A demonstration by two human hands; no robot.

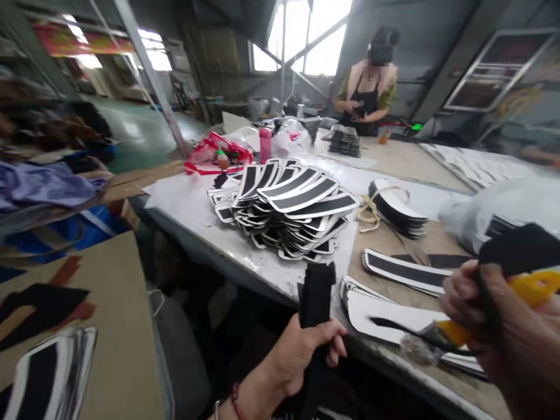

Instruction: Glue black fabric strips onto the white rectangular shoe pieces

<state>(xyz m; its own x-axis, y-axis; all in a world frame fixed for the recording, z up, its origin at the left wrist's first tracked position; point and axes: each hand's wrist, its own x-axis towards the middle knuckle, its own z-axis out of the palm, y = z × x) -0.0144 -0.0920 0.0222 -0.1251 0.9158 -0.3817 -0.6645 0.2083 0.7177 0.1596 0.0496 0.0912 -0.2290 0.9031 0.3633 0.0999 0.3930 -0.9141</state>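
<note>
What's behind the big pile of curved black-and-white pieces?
Behind the pile: a red plastic bag, a pink bottle and a whitish plastic bag. The pile hides the tabletop right behind it; can't tell what lies low there.

Red beaded bracelet (237, 401), thin silvery bangle (216, 410); dark clothing (350, 402).

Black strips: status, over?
Left hand gripping black strips, clear of the table. Right hand on black piece. Yellow tool close by, held or not unclear. White-edged pile beyond.
</note>
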